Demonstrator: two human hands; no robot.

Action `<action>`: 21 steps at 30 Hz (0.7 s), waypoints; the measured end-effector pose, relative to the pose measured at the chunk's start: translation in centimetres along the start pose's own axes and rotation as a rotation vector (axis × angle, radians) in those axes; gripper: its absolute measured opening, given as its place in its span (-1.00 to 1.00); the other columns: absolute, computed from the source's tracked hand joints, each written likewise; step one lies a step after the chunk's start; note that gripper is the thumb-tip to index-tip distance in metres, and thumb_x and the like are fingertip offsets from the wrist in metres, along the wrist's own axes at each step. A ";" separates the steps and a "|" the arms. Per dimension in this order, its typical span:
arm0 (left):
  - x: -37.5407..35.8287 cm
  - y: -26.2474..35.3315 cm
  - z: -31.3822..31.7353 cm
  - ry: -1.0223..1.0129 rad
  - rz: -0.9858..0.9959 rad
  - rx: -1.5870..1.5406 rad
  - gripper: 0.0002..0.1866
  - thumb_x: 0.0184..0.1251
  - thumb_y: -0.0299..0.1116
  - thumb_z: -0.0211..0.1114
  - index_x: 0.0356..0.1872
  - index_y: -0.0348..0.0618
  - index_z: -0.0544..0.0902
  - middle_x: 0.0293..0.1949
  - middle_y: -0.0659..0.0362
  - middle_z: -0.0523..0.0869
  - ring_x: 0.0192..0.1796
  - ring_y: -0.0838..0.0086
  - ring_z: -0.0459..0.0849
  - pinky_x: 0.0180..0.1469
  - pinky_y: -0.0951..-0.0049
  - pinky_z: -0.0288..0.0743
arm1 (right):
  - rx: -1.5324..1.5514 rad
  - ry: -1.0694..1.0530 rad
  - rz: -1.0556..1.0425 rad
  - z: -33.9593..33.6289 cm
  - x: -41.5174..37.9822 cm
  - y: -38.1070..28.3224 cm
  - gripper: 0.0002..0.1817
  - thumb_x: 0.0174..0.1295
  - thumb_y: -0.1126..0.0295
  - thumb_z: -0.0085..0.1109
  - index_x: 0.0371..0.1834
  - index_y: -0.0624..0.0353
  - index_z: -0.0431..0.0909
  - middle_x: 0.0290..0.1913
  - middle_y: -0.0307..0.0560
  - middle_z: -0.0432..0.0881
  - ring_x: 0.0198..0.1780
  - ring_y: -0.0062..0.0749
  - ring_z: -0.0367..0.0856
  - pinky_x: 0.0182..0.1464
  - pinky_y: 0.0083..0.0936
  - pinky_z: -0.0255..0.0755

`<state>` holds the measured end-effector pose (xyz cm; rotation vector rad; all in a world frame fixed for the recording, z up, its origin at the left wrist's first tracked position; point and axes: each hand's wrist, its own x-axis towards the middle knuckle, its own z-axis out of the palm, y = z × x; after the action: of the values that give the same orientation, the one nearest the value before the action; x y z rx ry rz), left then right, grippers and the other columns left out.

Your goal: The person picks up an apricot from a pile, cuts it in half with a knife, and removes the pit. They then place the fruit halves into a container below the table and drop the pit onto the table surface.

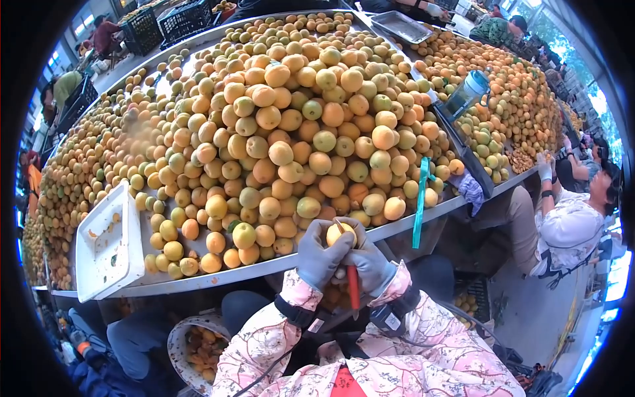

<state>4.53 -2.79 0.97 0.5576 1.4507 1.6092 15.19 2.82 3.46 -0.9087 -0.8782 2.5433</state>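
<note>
At the front edge of the table, my left hand (321, 255), in a grey glove, is closed around a yellow-orange apricot (342, 233). Close against it is my right hand (372, 264), also gloved, gripping a knife with a red handle (354, 288) that points down towards my lap. A thin dark edge lies across the fruit, perhaps the blade; most of it is hidden by my fingers. Just beyond both hands rises a large heap of apricots (291, 152), orange to greenish.
A white tray (135, 248) with scraps sits on the table's left edge. Below it stands a white bucket (177, 341) of fruit pieces. A green strap (420, 205) hangs over the rim. A bottle (468, 92) and purple cloth (468, 192) lie right. A co-worker (572, 218) sits at right.
</note>
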 end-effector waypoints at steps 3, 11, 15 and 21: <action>0.2 0.0 -0.6 0.004 0.017 -0.090 -0.67 0.18 -0.35 0.28 -0.09 -0.28 0.48 -0.27 0.17 0.61 -0.31 0.62 0.57 -0.25 0.63 0.49 | 0.093 0.064 0.059 -1.1 0.2 -0.4 -0.42 0.15 0.65 -0.01 0.23 -0.13 0.21 -0.26 -0.18 0.48 -0.55 -0.56 0.51 -0.56 -0.58 0.49; 2.2 0.0 -2.1 -0.154 -0.106 -0.694 -0.69 0.36 -0.20 0.06 -0.03 -0.19 0.45 -0.27 0.14 0.58 -0.41 0.49 0.52 -0.42 0.52 0.43 | -0.181 0.076 -0.177 -0.5 -0.1 -2.4 -0.47 0.25 0.58 -0.01 0.28 -0.04 0.14 -0.28 -0.12 0.51 -0.52 -0.52 0.52 -0.47 -0.47 0.52; 2.7 1.0 -3.1 -0.147 -0.104 -0.753 -0.66 0.40 -0.07 -0.01 -0.05 -0.10 0.47 -0.29 0.12 0.57 -0.49 0.42 0.45 -0.48 0.45 0.31 | -0.881 -0.012 -0.346 -1.6 -1.6 -1.3 -0.32 0.16 0.55 0.05 0.37 0.04 0.04 -0.19 0.07 0.52 -0.29 -0.19 0.61 -0.24 -0.36 0.53; 2.8 1.2 -3.7 -0.251 -0.138 -0.766 -0.64 0.40 -0.02 0.00 -0.10 -0.11 0.51 -0.30 0.14 0.57 -0.52 0.50 0.42 -0.51 0.56 0.24 | -1.633 -0.045 -0.135 -4.5 -4.6 -0.3 -0.25 0.08 0.49 0.08 0.40 0.15 0.04 -0.16 0.15 0.49 -0.15 -0.18 0.57 -0.07 -0.41 0.44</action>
<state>-0.22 -2.48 0.72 0.1914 0.5937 1.7490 21.65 2.96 3.02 -0.9578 -2.9006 1.2560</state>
